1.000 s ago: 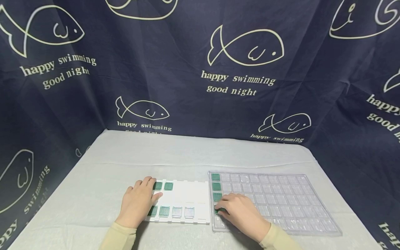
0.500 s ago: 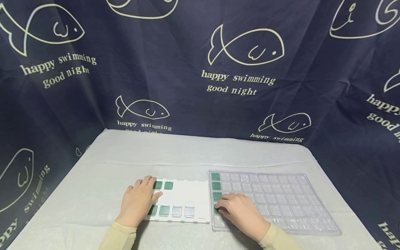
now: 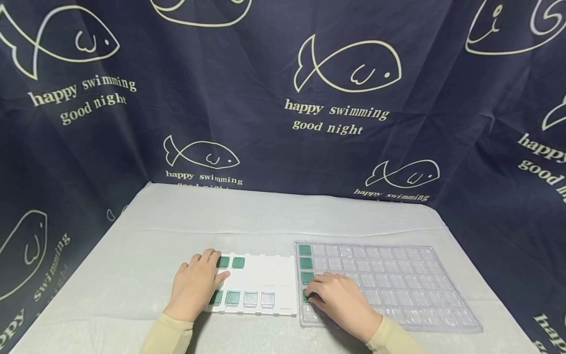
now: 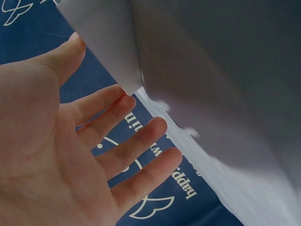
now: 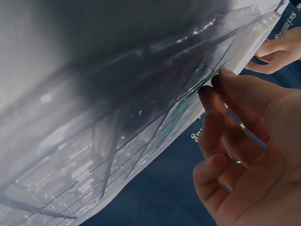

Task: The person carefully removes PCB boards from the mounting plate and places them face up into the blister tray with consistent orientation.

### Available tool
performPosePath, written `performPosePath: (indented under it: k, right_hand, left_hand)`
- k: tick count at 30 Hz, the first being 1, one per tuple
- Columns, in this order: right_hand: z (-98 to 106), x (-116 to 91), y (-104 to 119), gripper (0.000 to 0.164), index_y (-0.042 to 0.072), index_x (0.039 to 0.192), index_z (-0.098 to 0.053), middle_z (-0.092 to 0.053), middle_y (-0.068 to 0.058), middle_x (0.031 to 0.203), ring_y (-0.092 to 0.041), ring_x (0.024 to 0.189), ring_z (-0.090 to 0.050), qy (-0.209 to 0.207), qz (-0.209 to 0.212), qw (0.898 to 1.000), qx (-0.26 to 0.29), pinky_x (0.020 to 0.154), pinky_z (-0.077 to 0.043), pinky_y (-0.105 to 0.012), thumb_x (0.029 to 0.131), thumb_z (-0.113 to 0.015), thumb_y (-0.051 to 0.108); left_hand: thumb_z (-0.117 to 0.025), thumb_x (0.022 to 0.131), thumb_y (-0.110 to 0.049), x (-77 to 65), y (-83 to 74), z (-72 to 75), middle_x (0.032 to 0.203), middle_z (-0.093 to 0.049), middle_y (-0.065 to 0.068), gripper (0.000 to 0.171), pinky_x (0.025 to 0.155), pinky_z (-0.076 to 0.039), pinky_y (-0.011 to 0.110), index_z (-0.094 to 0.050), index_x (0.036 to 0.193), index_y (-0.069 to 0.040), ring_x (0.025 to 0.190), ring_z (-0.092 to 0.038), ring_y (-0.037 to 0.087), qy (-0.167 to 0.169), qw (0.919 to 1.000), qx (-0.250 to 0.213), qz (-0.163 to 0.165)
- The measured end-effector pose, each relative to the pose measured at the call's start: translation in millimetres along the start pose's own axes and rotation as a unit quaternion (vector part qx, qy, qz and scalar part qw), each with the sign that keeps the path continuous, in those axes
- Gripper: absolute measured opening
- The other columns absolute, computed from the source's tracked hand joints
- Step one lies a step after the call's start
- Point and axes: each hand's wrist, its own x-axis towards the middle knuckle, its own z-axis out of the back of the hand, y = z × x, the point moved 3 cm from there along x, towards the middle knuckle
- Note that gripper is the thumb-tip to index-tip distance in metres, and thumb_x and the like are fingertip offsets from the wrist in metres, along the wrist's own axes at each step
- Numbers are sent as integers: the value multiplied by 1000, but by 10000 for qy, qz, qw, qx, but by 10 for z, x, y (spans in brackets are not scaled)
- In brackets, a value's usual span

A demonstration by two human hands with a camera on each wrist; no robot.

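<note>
Right hand (image 3: 339,301), fingers curled; narrow pinch on green board (image 3: 305,296)

A curtained-off work nook; the kind of building cannot be told. Dark blue fabric (image 3: 265,98) printed with fish outlines and "happy swimming good night" fills the upper frame and both sides, enclosing a white-covered desk (image 3: 274,211) at lower centre, whose green circuit-like boards (image 3: 232,298) suggest small electronics work.
</note>
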Motion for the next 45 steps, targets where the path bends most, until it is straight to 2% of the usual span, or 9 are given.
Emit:
performPosePath:
  k: [7, 17, 24, 36, 45]
  right_hand:
    - [-5, 10, 3, 17, 25, 84, -75, -73, 16, 85, -3, 78, -67, -117, -33, 9999, 43, 69, -54, -24, 76, -88, 18]
    - [0, 22, 10, 15, 25, 81, -77, -75, 14, 84, -3, 75, -67, 34, -96, 9999, -39, 69, -53, -23, 75, -87, 16]
    - [12, 19, 16, 13, 25, 82, -77, -75, 15, 84, -4, 76, -67, -2, -79, 10000, -40, 69, -54, -24, 77, -86, 16]
    - [-9, -2, 14, 13, 23, 84, -77, -75, 13, 87, -7, 80, -69, -28, -20, 10000, -71, 71, -56, -26, 79, -85, 15]
    - [-18, -17, 8, 15, 22, 86, -77, -74, 12, 87, -6, 79, -68, -133, 51, 9999, 41, 69, -54, -24, 79, -85, 11]
  left_hand:
    - [-77, 87, -43, -1, -3, 13, 125, -68, 10, 55, 75, -55, 48, -66, 126, -5, 105, -67, 32, -38, 10000, 5, -5]
    - [-76, 88, -43, 0, 1, 1, 127, -67, 10, 55, 76, -55, 49, -65, 127, -5, 107, -66, 32, 60, 10000, 13, 25]
    - [-77, 87, -42, 0, 2, 5, 125, -68, 10, 55, 74, -55, 48, -66, 126, -5, 105, -67, 32, -62, 10000, 29, -17]
    - [-77, 87, -44, -11, 7, -16, 125, -68, 9, 55, 74, -55, 47, -66, 126, -6, 106, -67, 32, -47, 10000, 47, -36]
    - [-77, 87, -43, -2, 6, -13, 125, -68, 9, 55, 74, -55, 48, -65, 126, -6, 106, -67, 32, -20, 10000, 13, -7]
